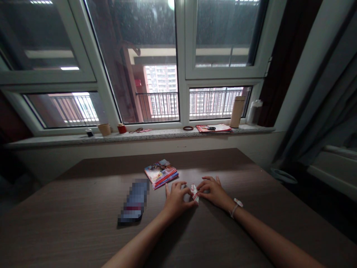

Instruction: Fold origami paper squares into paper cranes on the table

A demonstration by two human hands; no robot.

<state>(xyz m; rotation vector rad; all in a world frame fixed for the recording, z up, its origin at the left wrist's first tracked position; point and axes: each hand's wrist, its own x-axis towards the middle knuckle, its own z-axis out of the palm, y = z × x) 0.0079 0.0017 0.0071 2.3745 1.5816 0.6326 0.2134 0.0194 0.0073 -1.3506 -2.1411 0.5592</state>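
Between my two hands, just above or on the table, is a small folded piece of white paper with red marks. My left hand pinches its left side between thumb and fingers. From the other side, the thumb and fingertips of my right hand close on its right edge. Part of the paper is hidden behind the fingers. Left of my left hand lies a stack of colourful printed paper. Farther left, a dark phone-like object is blurred by pixelation.
The brown table reaches toward a stone window sill. On the sill stand a paper cup, a red spool, a tan flask and a clear bottle. Dark-handled scissors rest on printed sheets.
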